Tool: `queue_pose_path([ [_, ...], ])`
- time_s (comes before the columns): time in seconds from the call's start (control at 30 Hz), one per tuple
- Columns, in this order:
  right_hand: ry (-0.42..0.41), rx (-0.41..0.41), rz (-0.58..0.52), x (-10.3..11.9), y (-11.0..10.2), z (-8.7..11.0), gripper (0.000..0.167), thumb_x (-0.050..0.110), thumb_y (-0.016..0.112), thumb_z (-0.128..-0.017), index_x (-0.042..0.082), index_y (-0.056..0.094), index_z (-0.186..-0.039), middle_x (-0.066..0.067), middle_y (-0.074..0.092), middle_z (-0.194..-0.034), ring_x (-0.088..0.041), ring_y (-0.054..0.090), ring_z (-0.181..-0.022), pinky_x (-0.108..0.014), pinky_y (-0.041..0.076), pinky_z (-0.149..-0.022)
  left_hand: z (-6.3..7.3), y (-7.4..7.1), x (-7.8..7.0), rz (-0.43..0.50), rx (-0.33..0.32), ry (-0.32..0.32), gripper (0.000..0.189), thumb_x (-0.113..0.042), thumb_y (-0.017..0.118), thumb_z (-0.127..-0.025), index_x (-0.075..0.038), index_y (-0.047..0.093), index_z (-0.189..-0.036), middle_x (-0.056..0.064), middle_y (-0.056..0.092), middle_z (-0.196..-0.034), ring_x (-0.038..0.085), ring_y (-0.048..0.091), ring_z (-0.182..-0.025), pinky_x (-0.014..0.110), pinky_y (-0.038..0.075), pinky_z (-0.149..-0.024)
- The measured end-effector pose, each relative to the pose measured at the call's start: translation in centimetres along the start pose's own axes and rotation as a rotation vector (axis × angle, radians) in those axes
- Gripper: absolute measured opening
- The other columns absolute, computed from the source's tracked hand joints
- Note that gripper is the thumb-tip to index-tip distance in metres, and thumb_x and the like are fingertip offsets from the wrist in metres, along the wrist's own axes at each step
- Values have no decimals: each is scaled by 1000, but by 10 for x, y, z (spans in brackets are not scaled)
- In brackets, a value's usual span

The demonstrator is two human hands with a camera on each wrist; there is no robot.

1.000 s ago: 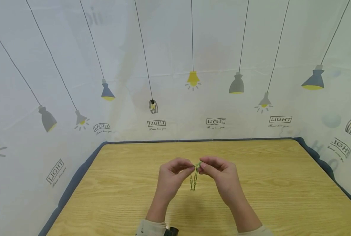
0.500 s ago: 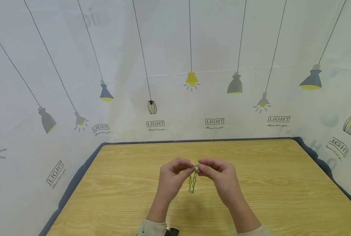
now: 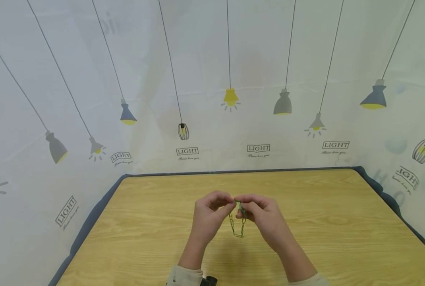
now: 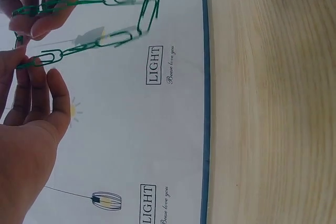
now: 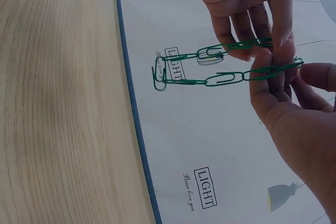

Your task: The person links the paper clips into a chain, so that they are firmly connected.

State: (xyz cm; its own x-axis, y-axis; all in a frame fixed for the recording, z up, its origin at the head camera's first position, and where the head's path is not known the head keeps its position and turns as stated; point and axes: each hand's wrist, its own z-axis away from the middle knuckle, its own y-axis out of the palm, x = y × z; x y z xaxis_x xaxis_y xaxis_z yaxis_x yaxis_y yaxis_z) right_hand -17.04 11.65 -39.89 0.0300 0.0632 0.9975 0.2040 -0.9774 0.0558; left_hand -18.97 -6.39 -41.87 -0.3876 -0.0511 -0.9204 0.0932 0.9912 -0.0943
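Observation:
A chain of green paper clips (image 3: pixel 238 236) hangs in a U-shaped loop between the two hands, above the table. On one side, the left hand (image 3: pixel 209 214) pinches the chain between thumb and fingertips. The right hand (image 3: pixel 264 216) pinches the other side, its fingertips right at those of the left. In the left wrist view, linked paper clips (image 4: pixel 115 39) stretch away from both hands, with a single clip (image 4: pixel 149 11) across the bottom of the loop. The right wrist view shows a clip end (image 5: pixel 298 62) sticking out by the right thumb. Fingers partly hide the upper links.
Beneath the hands spreads a wood-grain table (image 3: pixel 155 222) with a dark blue edge (image 3: pixel 212 172). A white sheet (image 3: pixel 198 79) printed with lamps stands around its back and sides. A small black object (image 3: pixel 209 281) sits at the left cuff.
The right hand's fingertips have shifted left, right up to the left hand's. The hanging loop has spread wider and dropped slightly. The left hand has stayed almost still.

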Motion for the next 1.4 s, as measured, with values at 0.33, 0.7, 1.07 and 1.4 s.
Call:
queue_pose_path([
  [0.33,-66,150,139,0,-14,2,24,12,51,-112,1,63,-130,-7,63,-96,-18,68,-89,-31,62,-91,-5,-5,-1,14,-48,-68,5,-6,77,-96,-8,75,-100,14,75,-99,12,71,-84,28,62,-78],
  [0.7,-143,-63,477,-2,-25,1,29,11,54,-111,8,71,-135,-11,65,-88,-17,70,-72,-26,63,-68,-7,-12,-4,18,39,-98,4,-9,74,-99,-7,75,-102,14,69,-91,13,64,-66,28,58,-63],
  [1.07,-200,-51,617,-2,-37,1,24,9,71,-101,6,77,-125,-5,64,-71,-12,64,-56,-29,58,-55,-8,-27,-2,-98,351,-277,25,-5,55,-107,-3,79,-113,15,73,-121,23,77,-90,40,66,-88],
  [1.4,-139,120,682,-4,-42,-1,35,10,74,-99,2,73,-133,-5,61,-62,-16,61,-52,-29,55,-53,-14,-27,-1,-262,483,-297,32,-11,65,-104,-9,73,-134,9,63,-89,24,76,-84,37,64,-81],
])
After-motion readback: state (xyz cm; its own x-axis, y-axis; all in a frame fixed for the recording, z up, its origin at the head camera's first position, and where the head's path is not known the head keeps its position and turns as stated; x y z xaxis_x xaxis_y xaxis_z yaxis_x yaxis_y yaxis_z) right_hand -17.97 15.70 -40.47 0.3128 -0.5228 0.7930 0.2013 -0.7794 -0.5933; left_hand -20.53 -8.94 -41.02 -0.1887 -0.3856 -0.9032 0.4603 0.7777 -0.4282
